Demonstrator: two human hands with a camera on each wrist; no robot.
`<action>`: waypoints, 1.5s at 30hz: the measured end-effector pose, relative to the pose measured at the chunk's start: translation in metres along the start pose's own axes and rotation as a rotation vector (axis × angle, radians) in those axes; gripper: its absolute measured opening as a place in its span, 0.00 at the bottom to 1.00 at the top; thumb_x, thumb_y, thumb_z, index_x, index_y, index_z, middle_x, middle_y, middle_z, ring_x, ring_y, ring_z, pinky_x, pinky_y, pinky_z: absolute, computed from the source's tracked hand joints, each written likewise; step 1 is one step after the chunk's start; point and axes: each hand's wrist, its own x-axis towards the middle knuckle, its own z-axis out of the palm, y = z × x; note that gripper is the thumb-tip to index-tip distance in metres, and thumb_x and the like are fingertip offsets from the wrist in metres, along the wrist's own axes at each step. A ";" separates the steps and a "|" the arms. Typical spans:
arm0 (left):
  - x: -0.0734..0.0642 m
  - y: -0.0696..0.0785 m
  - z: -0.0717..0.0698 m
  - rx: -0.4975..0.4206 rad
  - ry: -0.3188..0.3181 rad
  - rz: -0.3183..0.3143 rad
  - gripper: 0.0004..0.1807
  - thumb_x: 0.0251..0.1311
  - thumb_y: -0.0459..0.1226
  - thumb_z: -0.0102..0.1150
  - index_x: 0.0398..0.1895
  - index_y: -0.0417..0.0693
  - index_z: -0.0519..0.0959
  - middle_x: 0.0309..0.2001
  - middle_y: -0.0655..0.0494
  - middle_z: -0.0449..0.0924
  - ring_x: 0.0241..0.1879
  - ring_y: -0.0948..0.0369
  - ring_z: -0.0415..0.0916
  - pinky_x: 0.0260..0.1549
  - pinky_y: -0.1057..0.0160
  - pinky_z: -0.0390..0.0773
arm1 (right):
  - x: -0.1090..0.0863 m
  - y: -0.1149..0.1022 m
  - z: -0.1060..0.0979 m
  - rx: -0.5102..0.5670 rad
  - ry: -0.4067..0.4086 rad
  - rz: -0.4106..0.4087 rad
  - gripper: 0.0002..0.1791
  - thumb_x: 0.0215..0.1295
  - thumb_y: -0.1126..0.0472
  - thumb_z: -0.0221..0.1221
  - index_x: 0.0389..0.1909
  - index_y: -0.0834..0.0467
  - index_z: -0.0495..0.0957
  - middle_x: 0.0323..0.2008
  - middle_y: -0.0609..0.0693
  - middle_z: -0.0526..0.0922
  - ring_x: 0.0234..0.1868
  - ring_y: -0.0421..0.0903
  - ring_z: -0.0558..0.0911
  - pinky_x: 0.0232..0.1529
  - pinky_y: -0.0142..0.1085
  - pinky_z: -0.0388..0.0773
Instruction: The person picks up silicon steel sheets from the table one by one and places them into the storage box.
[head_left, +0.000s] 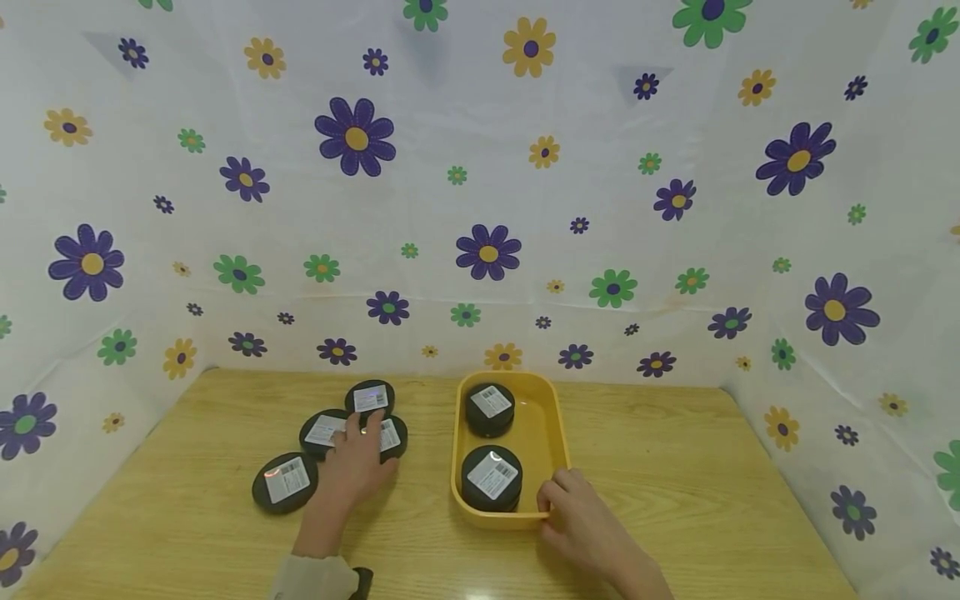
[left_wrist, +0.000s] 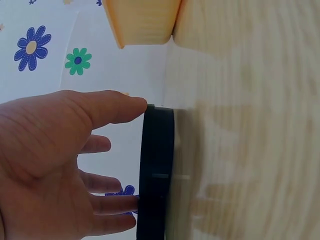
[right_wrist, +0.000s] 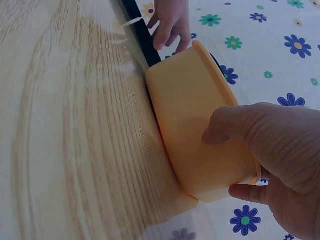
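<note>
Several flat round black containers with white labels lie left of a yellow tray (head_left: pixel 542 425). My left hand (head_left: pixel 356 462) is over the farther group, its fingertips at a labelled container (head_left: pixel 390 435). In the left wrist view the thumb touches the rim of a black container (left_wrist: pixel 157 170), with the other fingers extended. At the tray's near right corner my right hand (head_left: pixel 588 521) grips the rim, the thumb pressed on the outer wall in the right wrist view. Inside the tray, a far black container (head_left: pixel 490 403) and a near black container (head_left: pixel 492 475) look stacked on others.
One labelled black container (head_left: pixel 285 482) sits apart at the near left, and another (head_left: pixel 370 396) lies at the back of the group. Flower-printed cloth (head_left: pixel 420 208) walls in the wooden table (head_left: pixel 660 467) at the back and sides.
</note>
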 end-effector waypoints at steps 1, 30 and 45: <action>0.000 0.001 0.000 -0.003 -0.001 0.001 0.42 0.60 0.41 0.64 0.73 0.39 0.55 0.68 0.23 0.51 0.63 0.24 0.56 0.53 0.26 0.65 | 0.000 0.000 0.000 0.000 0.005 -0.005 0.19 0.39 0.69 0.69 0.27 0.49 0.70 0.29 0.37 0.63 0.34 0.37 0.64 0.37 0.29 0.66; -0.002 0.006 0.004 -0.044 -0.034 0.009 0.42 0.61 0.41 0.63 0.74 0.38 0.54 0.68 0.23 0.50 0.65 0.27 0.52 0.53 0.28 0.67 | 0.001 0.002 0.001 0.000 0.027 -0.035 0.19 0.38 0.69 0.69 0.27 0.49 0.70 0.30 0.37 0.64 0.34 0.37 0.64 0.36 0.29 0.66; 0.004 0.002 0.009 -0.129 -0.060 0.101 0.40 0.63 0.35 0.62 0.74 0.37 0.53 0.71 0.24 0.41 0.68 0.25 0.48 0.56 0.30 0.67 | 0.000 0.004 0.003 -0.005 0.043 -0.054 0.20 0.35 0.69 0.69 0.27 0.50 0.70 0.29 0.37 0.64 0.34 0.37 0.64 0.36 0.29 0.67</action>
